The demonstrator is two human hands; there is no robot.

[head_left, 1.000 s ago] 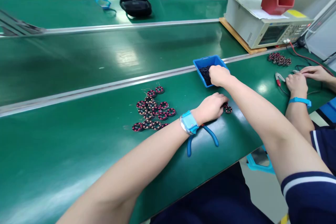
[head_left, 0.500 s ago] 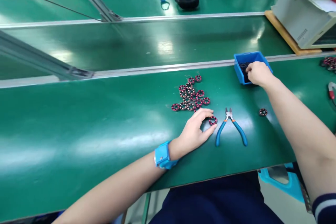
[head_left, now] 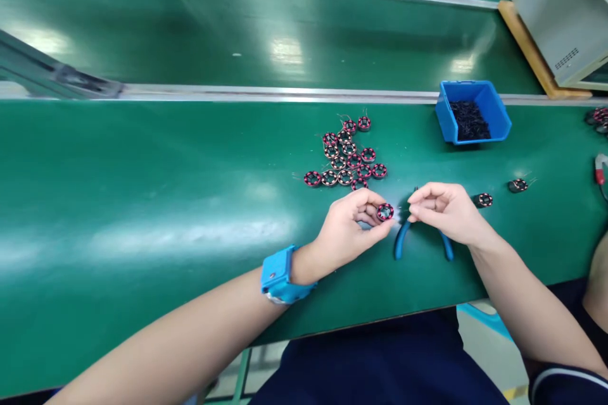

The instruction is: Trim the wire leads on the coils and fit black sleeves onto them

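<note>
My left hand (head_left: 354,221) is closed on a small ring-shaped motor stator (head_left: 384,212) with red and black windings, holding it between thumb and fingers. Just right of it, my right hand (head_left: 439,209) pinches thumb and forefinger together by the stator's thin wires; whatever lies in the pinch is too small to make out. Blue-handled cutting pliers (head_left: 400,242) lie on the table beneath my right hand, which partly covers them. A group of similar stators (head_left: 338,162) sits beyond my left hand, several with fine wires sticking out.
A blue bin (head_left: 446,119) of small black pieces (head_left: 470,121) stands at the back right. Two loose stators, one dark stator (head_left: 517,185) among them, lie right of my right hand. At the far right are a red-tipped tool (head_left: 601,171) and a person's arm (head_left: 598,278).
My right hand has come out of the blue bin and moved down and left to the stator. My left hand now holds that stator up. A second loose stator shows at right.
</note>
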